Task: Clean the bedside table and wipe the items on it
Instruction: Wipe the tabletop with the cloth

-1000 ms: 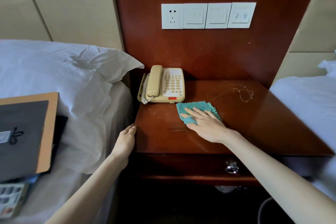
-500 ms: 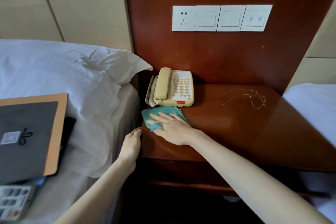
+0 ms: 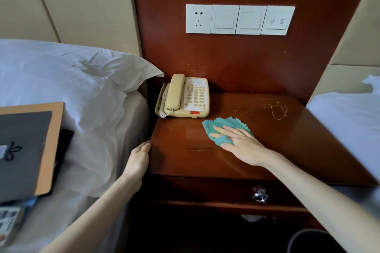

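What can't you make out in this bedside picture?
All in the head view:
Cloth: partly hidden under the right hand.
Telephone key labels: too small to read.
Drawer knob: blurred by glare.
Dark container, bottom right: cut off by the frame edge.

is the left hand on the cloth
No, the right hand presses the teal cloth on the bedside table; the left hand rests at its left edge.

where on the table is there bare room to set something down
Bare: table front left, between left hand and right hand; right side, in front of the strand. Crowded: back left round the phone, and the cloth mid-table.
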